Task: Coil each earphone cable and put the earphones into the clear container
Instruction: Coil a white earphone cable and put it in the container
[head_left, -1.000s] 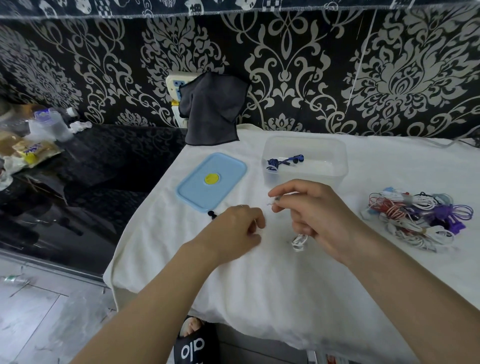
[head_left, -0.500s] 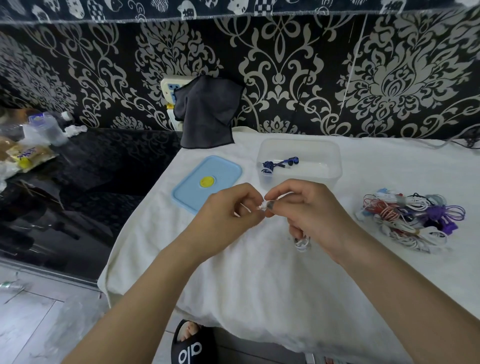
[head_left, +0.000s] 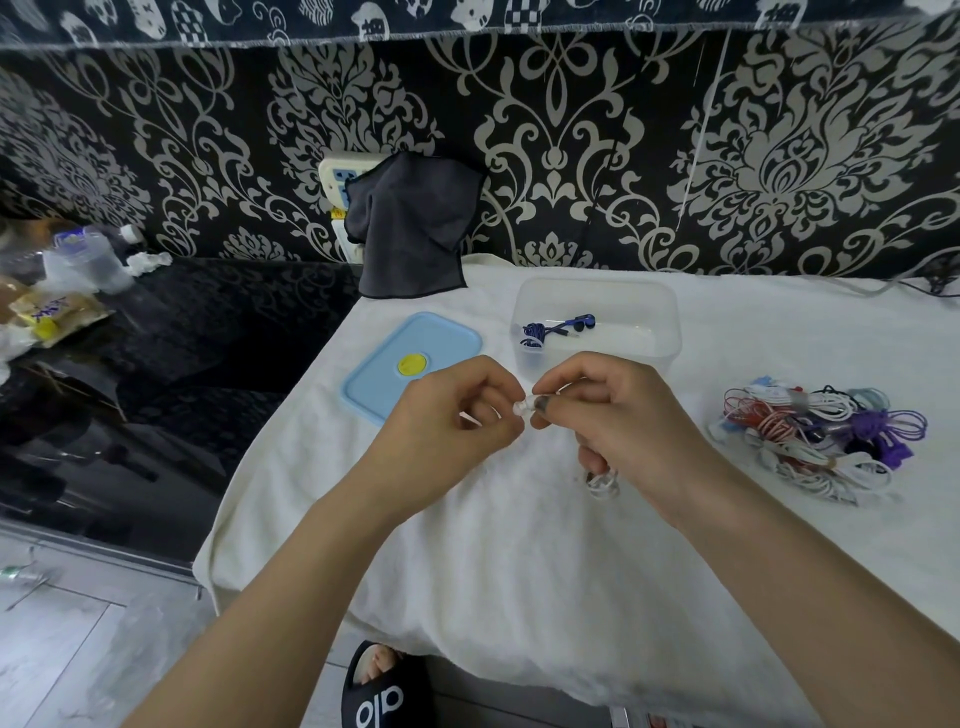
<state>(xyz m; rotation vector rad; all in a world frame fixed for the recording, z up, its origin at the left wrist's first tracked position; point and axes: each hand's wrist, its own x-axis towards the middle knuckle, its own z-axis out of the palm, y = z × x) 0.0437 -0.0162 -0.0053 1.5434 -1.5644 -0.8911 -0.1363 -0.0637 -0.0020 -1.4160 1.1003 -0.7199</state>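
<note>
My left hand and my right hand meet over the white cloth, both pinching the white earphone between their fingertips. Its coiled white cable hangs below my right hand. Behind the hands stands the clear container, holding a coiled blue earphone. A tangled pile of white, red and purple earphones lies on the cloth to the right.
The container's light blue lid lies left of it. A dark cloth hangs at the wall behind. The white-covered table ends at left beside a black surface with packets. A sandalled foot shows below.
My left hand lifted off the cloth and came up to my right hand, and now pinches the earphone with it. The view has shifted slightly.
</note>
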